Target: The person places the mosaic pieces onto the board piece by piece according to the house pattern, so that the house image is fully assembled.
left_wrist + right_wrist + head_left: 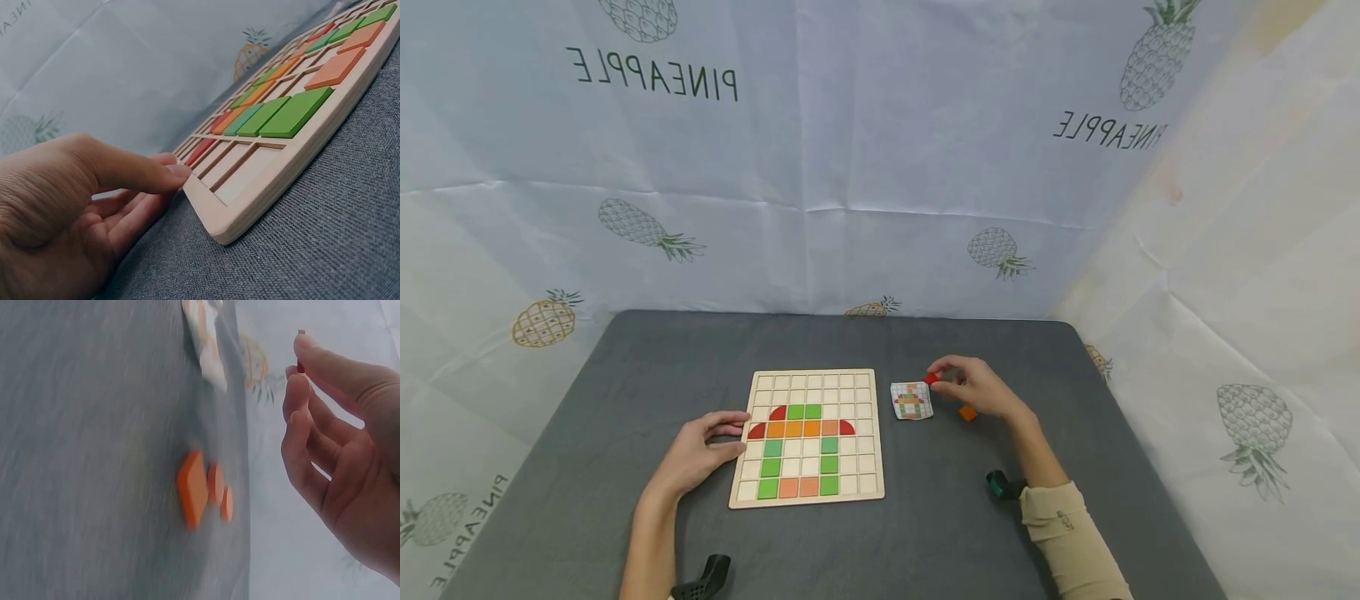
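Observation:
A wooden grid board [861, 467] lies flat, with green, orange, salmon and red pieces set in several of its cells. Against its left edge rest the thumb and fingers of my left hand [696, 454]; in the left wrist view the thumb tip [178, 172] touches the rim. My right hand [981, 387] pinches a small red piece [931, 378] between thumb and fingers, just past the upper right corner of a pattern card [912, 401]. Seen edge-on in the right wrist view, the red piece [301, 351] is thin and mostly covered by the fingers.
Below the right hand an orange piece [967, 412] lies on the grey tabletop [925, 533]. Behind the orange piece [192, 489], the right wrist view shows two rounded salmon pieces [215, 483]. A white curtain [880, 167] printed with pineapples hangs behind the table.

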